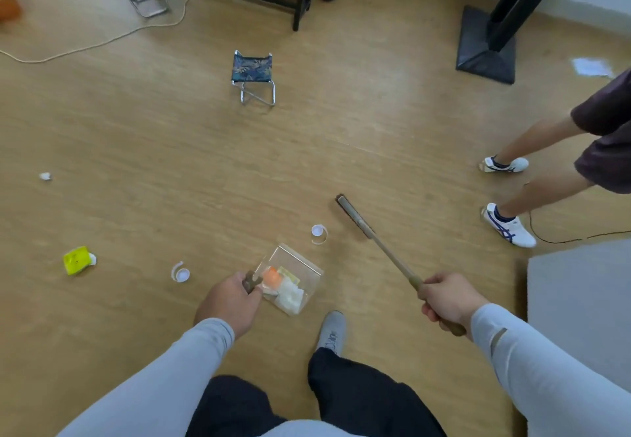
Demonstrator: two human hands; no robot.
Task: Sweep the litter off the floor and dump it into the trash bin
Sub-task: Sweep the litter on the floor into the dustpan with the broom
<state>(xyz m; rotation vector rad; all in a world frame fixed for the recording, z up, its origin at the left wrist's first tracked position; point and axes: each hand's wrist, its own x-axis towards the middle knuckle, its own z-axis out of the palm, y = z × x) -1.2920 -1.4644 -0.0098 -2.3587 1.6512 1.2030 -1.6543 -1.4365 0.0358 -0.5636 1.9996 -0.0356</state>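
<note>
Right hand (447, 303) grips the broom (372, 238), left hand (228, 306) the clear dustpan (293, 276) — white and orange litter (283, 286) inside.

No text, label or number can be read anywhere here. The yellow wrapper (76, 260) at lower left bears marks too blurred to make out.

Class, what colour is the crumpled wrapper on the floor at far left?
Bright yellow, clearest in the head view.

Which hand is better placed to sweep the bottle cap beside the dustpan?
The right hand, probably. It grips the broom, whose head lies just beyond the white cap. The left hand holds the clear dustpan near it.
</note>
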